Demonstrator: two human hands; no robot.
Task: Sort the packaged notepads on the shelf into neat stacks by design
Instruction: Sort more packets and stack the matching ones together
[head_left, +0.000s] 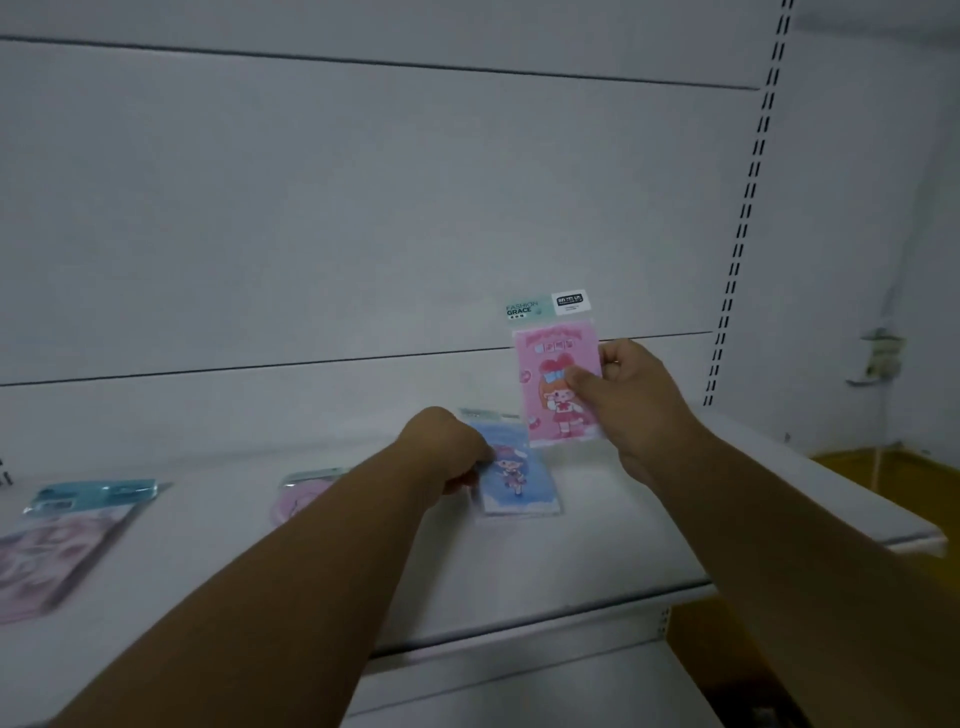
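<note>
My right hand (631, 395) holds a pink packaged notepad (545, 384) upright above the white shelf (597, 551), its cartoon-girl cover facing me. Just below and to the left, a blue packaged notepad (517, 480) lies flat on the shelf. My left hand (447, 449) pinches that blue notepad's left edge. Another pink notepad (304, 496) lies partly hidden behind my left forearm. At the far left rests a larger pink pack with a light-blue header (62, 535).
The shelf's white back panel (363, 208) rises behind the notepads. A slotted upright rail (748, 197) runs down the right side. The shelf's front edge (571, 610) lies near my forearms, with a lower shelf beneath. A yellow floor patch (878, 473) shows at right.
</note>
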